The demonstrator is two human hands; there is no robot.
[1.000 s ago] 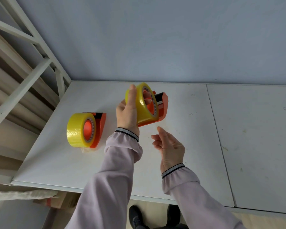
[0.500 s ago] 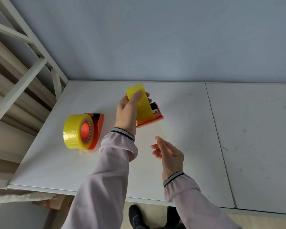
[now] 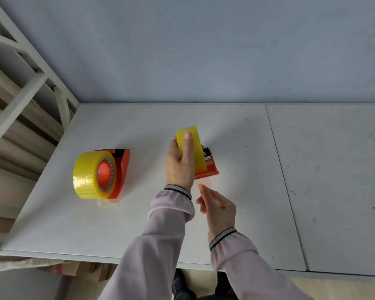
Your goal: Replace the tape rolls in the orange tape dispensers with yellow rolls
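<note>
Orange dispenser with yellow roll, raised a second ago, is now resting mid-table, left hand clamping it. Right hand is hovering open, nearer the front edge. Second loaded dispenser is sitting unmoved toward the left edge.

Soft, even daylight fills the room. The white table shows a bright glare patch near centre. Faint shadows fall toward eleven o'clock. Wide-angle bending warps the shelf frame at nine o'clock; edges look slightly smeared.
</note>
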